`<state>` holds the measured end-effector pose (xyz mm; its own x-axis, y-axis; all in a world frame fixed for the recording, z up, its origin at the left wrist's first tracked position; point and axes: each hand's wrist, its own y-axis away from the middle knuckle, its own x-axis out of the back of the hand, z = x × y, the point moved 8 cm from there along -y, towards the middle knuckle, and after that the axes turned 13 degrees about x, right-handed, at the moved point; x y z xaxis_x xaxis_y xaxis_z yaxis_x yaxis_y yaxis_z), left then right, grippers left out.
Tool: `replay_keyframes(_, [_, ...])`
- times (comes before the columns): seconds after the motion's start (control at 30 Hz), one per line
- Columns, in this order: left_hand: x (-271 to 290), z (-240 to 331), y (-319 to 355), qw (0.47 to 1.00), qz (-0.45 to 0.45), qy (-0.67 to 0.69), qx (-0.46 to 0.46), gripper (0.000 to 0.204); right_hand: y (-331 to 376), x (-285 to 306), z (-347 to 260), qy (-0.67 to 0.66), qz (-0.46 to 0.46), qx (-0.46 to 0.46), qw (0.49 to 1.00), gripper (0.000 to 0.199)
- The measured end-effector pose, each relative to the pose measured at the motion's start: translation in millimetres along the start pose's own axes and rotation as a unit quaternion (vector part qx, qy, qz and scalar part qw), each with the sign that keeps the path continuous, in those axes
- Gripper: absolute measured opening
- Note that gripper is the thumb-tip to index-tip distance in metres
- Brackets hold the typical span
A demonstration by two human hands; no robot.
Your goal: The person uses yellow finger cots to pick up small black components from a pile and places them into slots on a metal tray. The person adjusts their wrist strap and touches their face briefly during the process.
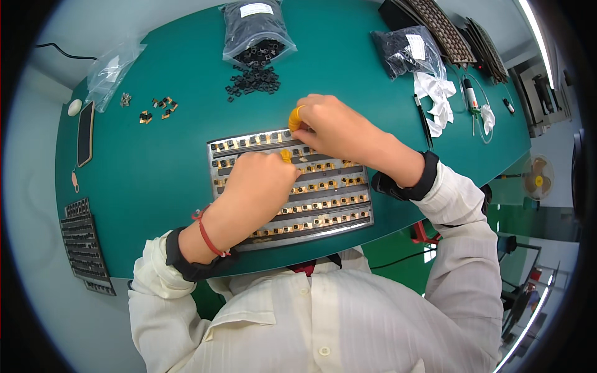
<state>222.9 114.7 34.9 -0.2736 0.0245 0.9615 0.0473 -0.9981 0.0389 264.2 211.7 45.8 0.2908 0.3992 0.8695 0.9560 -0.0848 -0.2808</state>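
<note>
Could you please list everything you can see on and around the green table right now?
Table: one, green, fills the middle of the view.
Metal tray: one, silvery, rows of small gold-and-black parts, in front of the person.
Loose black parts: a pile, black, spilling from the far centre bag.
Plastic bags of black parts: two, clear, far edge.
Empty bag: one, clear, far left.
Small brown-and-black parts: a few, left of the pile.
Phone: one, dark, left edge.
Dark trays: a stack, near left.
White cloths: several, far right.
Left hand: on the tray, yellow-capped fingers.
Right hand: at the tray's far edge, yellow cap on one finger.
</note>
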Motion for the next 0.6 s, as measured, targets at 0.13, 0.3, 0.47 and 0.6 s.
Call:
replay_keyframes(0.13, [-6,-1,0,0.999,-0.040,-0.012,-0.025,0.033,6,9,9,-0.017,0.002,-0.068,0.998,0.012])
replay_keyframes(0.3, [-3,1,-6,0.998,-0.058,-0.021,-0.012,0.031,16,8,15,-0.049,0.008,-0.147,0.988,0.017])
replay_keyframes(0.47, [1,-9,-7,0.997,-0.062,0.037,0.007,0.031,13,-7,18,-0.034,0.004,-0.166,0.986,0.019])
replay_keyframes(0.6, [26,-34,-15,0.980,-0.099,0.168,0.040,0.033,16,2,5,0.009,0.047,-0.158,0.986,0.020])
